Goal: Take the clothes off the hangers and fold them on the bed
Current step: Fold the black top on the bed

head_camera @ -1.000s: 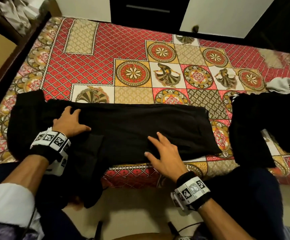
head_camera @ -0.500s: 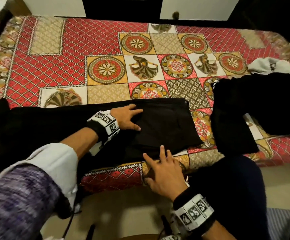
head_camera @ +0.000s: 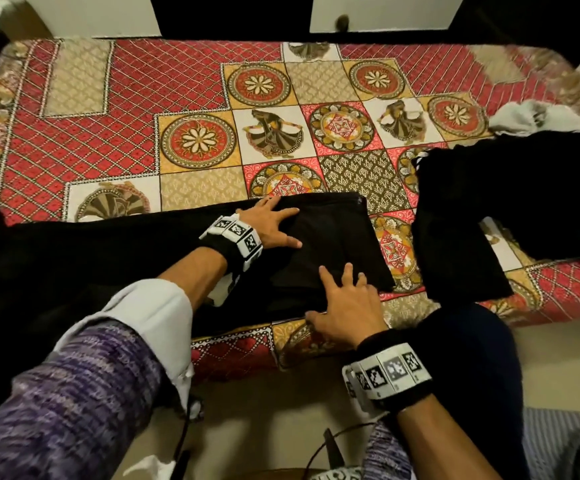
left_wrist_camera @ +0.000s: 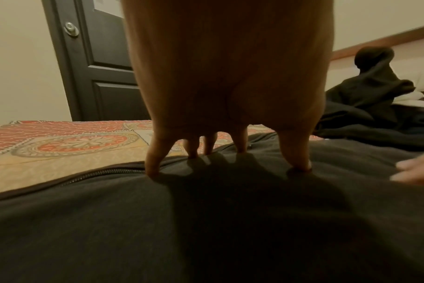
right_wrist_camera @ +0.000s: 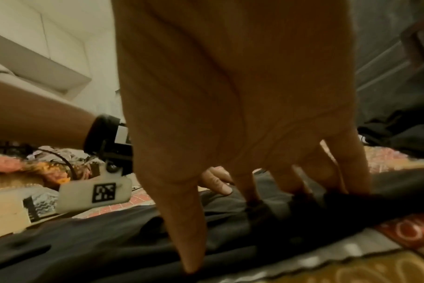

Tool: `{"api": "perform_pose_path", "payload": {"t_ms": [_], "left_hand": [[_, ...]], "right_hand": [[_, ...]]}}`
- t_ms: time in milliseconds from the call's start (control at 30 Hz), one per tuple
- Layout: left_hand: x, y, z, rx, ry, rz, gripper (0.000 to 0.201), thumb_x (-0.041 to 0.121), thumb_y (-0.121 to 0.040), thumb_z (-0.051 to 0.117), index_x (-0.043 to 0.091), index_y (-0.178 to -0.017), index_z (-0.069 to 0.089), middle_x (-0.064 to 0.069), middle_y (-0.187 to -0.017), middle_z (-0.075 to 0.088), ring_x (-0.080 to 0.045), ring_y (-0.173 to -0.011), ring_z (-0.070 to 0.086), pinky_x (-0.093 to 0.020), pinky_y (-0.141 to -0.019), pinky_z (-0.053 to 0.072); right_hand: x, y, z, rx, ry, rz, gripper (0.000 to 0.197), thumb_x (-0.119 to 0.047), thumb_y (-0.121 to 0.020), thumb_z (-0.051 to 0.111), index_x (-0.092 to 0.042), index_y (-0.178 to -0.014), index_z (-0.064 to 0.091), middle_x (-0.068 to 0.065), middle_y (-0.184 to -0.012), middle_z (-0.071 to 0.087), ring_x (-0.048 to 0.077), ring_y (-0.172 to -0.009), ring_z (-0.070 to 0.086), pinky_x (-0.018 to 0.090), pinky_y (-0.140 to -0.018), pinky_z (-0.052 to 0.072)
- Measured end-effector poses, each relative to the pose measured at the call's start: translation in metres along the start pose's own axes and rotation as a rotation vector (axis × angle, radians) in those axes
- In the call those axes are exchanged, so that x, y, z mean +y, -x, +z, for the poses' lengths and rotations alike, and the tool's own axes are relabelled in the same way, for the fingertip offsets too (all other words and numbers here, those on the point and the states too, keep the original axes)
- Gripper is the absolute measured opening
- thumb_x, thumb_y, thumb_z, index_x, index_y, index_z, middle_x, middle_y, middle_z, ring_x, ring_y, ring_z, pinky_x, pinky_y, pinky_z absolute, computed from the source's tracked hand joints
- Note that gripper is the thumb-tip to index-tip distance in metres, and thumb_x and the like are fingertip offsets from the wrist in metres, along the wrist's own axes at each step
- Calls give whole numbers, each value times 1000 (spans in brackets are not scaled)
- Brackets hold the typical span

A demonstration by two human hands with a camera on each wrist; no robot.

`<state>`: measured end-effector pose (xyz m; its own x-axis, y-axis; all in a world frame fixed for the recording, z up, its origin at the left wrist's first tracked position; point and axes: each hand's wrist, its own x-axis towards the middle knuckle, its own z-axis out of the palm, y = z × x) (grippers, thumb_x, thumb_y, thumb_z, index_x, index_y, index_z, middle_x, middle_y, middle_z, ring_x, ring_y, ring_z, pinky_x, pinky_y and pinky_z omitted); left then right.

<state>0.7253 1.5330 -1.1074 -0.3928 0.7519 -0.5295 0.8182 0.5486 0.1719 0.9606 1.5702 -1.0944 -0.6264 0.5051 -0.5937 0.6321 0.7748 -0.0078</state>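
A person's left hand (head_camera: 270, 226) and right hand (head_camera: 345, 306), fingers spread flat, pressed a long black zippered garment (head_camera: 333, 247) lying at centre frame along the near edge of the red patterned bedspread (head_camera: 163, 91).

a home bedroom: patterned bed (head_camera: 177, 98), dark panelled door (left_wrist_camera: 104, 76).

A black zippered garment (head_camera: 333, 244) lay flat and folded lengthwise along the near edge of the bed (head_camera: 163, 91), zipper edge facing away, while a second black garment (head_camera: 482, 220) lay spread just beside its right end.
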Motion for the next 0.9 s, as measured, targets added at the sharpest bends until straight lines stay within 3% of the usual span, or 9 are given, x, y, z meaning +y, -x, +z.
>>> {"api": "perform_pose_path", "payload": {"t_ms": [200, 333, 433, 533, 600, 667, 733, 767, 900], "left_hand": [[-36, 41, -5, 2, 102, 23, 88, 74, -85, 60, 46, -159, 21, 2, -172, 2, -27, -157, 13, -54, -124, 23], [-93, 91, 0, -126, 96, -53, 94, 60, -83, 75, 34, -160, 29, -4, -171, 10, -26, -155, 19, -41, -125, 23], [-141, 139, -17, -81, 237, -133, 82, 51, -84, 78, 29, -154, 43, -2, -163, 35, -23, -148, 35, -31, -117, 28], [-197, 190, -19, 53, 408, -248, 72, 49, -82, 80, 33, -147, 52, 1, -154, 46, -22, -137, 47, -33, -111, 36], [-231, 217, -5, 102, 460, -343, 70, 52, -77, 84, 33, -139, 59, 1, -143, 57, -21, -129, 55, -36, -111, 41], [-256, 239, 21, 73, 492, -429, 71, 61, -63, 88, 31, -124, 67, 2, -123, 68, -19, -111, 64, -36, -103, 48], [-278, 248, 53, 26, 571, -460, 74, 74, -45, 87, 31, -104, 74, 1, -101, 71, -16, -93, 67, -33, -86, 52], [-284, 247, 67, -6, 602, -438, 66, 74, -45, 85, 30, -94, 77, -1, -93, 74, -14, -86, 67, -31, -80, 50], [-285, 242, 79, 37, 723, -320, 17, 27, -76, 89, 17, -72, 76, 2, -75, 72, -11, -78, 61, -28, -78, 46]], "right_hand": [[-5, 17, -9, 155, -146, -124, 82, -60, -96, 54, -39, -163, 12, 16, -171, 5, 38, -156, 11, 53, -120, 26], [-23, 27, 0, -47, -11, -144, 79, -58, -95, 56, -45, -161, 15, 17, -171, 2, 37, -156, 11, 53, -118, 31], [-33, 34, -12, 51, -9, -87, 65, -57, -96, 56, -41, -155, 37, 17, -159, 36, 34, -142, 42, 46, -111, 41], [-61, 44, -16, 288, -181, -191, 44, -50, -94, 62, -34, -135, 64, -1, -137, 61, 24, -122, 61, 40, -98, 51], [-96, 50, -13, 310, -340, -284, 34, -46, -91, 66, -33, -122, 71, -11, -122, 71, 14, -112, 67, 36, -94, 55], [-141, 52, -6, 222, -474, -341, 29, -45, -89, 68, -33, -115, 74, -14, -107, 76, 7, -100, 70, 35, -90, 58], [-192, 46, 4, 176, -552, -387, 34, -44, -88, 69, -32, -120, 72, -11, -107, 76, 11, -99, 71, 37, -91, 57], [-215, 40, 9, 164, -580, -389, 40, -45, -88, 70, -31, -126, 68, -8, -111, 76, 15, -101, 71, 38, -93, 57], [-291, 18, 19, 138, -671, -333, 65, -51, -87, 70, -24, -144, 51, 4, -131, 66, 27, -120, 63, 40, -102, 51]]}}
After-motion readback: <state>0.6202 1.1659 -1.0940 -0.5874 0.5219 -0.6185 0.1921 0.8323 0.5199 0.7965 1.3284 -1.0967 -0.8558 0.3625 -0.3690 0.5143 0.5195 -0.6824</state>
